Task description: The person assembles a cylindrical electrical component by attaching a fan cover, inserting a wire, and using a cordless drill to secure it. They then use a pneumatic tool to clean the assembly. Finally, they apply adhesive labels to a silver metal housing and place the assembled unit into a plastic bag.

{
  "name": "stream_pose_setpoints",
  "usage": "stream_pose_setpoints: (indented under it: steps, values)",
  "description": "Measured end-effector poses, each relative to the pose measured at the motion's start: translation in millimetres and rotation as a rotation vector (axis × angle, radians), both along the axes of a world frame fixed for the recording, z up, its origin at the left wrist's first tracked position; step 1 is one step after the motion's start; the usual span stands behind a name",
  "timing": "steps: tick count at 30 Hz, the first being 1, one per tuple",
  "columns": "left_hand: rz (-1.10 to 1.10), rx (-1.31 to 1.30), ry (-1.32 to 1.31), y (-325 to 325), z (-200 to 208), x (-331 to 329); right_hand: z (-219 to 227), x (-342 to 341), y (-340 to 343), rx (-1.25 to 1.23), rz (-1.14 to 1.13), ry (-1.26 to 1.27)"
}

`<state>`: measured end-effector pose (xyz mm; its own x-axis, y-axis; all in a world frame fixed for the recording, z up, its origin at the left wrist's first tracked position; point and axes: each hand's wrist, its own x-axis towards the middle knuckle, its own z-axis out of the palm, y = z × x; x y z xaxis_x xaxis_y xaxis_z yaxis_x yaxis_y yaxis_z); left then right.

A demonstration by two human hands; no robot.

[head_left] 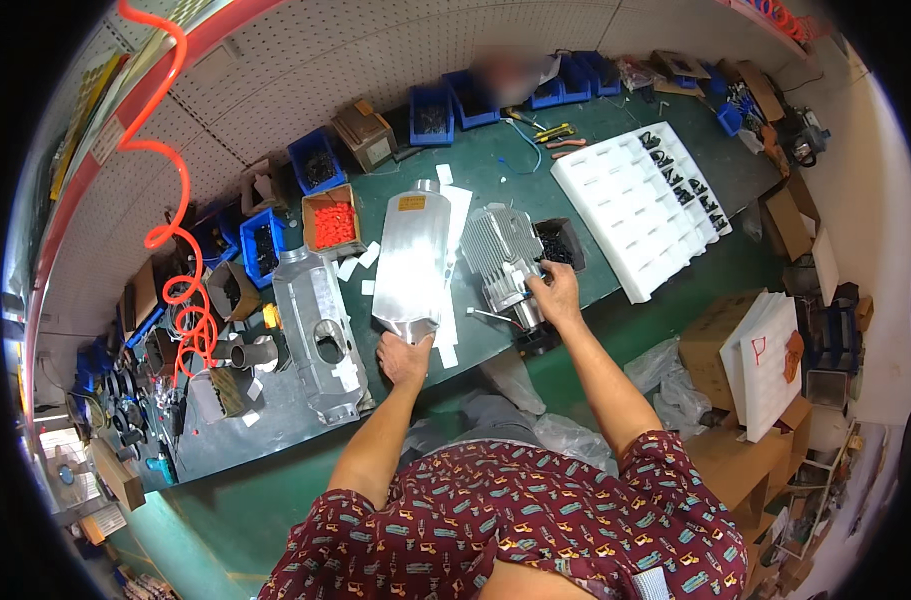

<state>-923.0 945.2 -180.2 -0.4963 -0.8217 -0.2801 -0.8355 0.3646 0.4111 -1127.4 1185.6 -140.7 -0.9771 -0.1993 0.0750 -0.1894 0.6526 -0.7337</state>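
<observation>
My left hand [405, 358] is closed on the near end of a smooth silver metal housing [412, 265], which lies lengthwise on the green workbench [375, 178] with a small orange label at its far end. To its right is a grey finned metal unit [500, 250] with a cylindrical part at its near end. Over that unit's right side, my right hand [555, 292] has its fingers bent together at a small fitting; whatever they pinch is hidden. A second silver housing [320, 335] with an oval opening lies to the left.
A white foam tray [615, 210] holding black parts lies at the right. Blue bins [431, 115] line the back, near a box of red pieces [335, 222]. A coiled orange air hose [180, 180] hangs at left. Cartons [720, 345] stand on the floor at right.
</observation>
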Motion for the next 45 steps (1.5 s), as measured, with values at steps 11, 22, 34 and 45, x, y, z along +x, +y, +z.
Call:
stream_pose_setpoints:
  steps: [11,22,34,45]
  values:
    - [-0.182,0.526,0.549,22.8,-6.9,-79.1,20.3,8.7,-24.5,0.095,0.013,-0.070]
    - [0.048,1.141,0.560,50.1,17.2,-139.9,16.5,-1.0,-43.4,-0.013,0.152,-0.013]
    - [0.014,1.660,0.822,-14.2,68.5,-65.3,95.3,-2.1,-46.6,-0.526,-0.012,-0.213]
    - [0.000,1.108,1.006,-86.7,169.8,42.7,124.4,77.4,-146.0,-1.161,0.451,-1.277]
